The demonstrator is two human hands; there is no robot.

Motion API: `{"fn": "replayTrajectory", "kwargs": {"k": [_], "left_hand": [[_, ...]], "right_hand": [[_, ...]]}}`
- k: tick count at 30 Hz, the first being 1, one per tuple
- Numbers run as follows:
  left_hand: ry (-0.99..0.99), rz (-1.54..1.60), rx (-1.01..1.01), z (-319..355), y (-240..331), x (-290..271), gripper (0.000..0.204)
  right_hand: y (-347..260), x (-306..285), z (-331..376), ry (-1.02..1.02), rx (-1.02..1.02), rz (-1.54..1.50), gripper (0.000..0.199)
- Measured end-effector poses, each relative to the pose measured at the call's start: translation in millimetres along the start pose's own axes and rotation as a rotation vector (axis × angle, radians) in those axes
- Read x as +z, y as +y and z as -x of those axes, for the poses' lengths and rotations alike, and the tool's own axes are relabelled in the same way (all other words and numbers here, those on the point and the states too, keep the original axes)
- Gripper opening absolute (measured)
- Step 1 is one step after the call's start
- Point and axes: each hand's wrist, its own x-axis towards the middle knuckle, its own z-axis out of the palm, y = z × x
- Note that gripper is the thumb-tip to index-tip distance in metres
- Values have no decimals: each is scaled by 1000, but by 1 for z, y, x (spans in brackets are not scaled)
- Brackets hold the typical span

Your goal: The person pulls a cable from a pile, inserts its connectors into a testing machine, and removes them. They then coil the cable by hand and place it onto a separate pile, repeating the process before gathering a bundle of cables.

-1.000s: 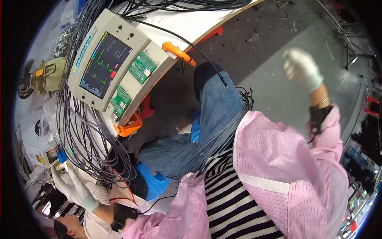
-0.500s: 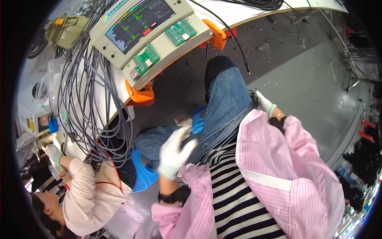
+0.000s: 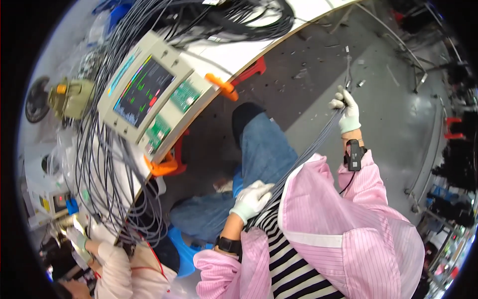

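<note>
A bundle of grey cables point(image 3: 312, 145) runs slantwise across my lap and out past my right thigh. My right hand point(image 3: 347, 110), in a white glove, closes round the bundle toward its far end. Beyond its fingers, thin cable ends with small connectors point(image 3: 348, 67) stick out over the floor. Lower down, at my lap, my gloved left hand point(image 3: 252, 199) lies curled over the same bundle; its fingertips are partly hidden. The near end of the bundle disappears against my striped shirt.
A tester with a screen point(image 3: 146, 91) and two green circuit boards point(image 3: 185, 96) stands on the white table point(image 3: 219, 56), with orange clamps point(image 3: 222, 86) at its edge. Many grey cables point(image 3: 107, 174) hang there. A co-worker's gloved hands point(image 3: 77, 238) are at the left. Blue stool point(image 3: 181, 251) below.
My left hand has come down onto the bundle from the air. My right hand has moved forward, and the bundle now stretches out straight. The view has turned, shifting the tester left.
</note>
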Motion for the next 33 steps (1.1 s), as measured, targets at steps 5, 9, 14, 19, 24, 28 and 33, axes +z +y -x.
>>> {"fn": "replayTrajectory", "kwargs": {"k": [5, 9, 14, 19, 24, 28, 33], "left_hand": [[-13, -45, 6, 3, -10, -13, 34], [395, 27, 206, -10, 40, -42, 47], [122, 369, 305, 16, 104, -83, 51], [92, 1199, 165, 56, 102, -77, 31], [275, 1319, 300, 77, 96, -69, 28], [432, 1227, 179, 77, 95, -77, 30], [536, 1188, 91, 71, 94, -74, 32]], "right_hand": [[-38, 85, 56, -390, -275, 218, 16], [19, 168, 129, -493, -329, 366, 15], [87, 224, 176, -656, 98, 594, 17], [119, 237, 176, -903, 266, 854, 23], [126, 244, 175, -895, 342, 880, 25], [127, 238, 164, -866, 360, 949, 21], [130, 230, 156, -830, 367, 859, 18]]}}
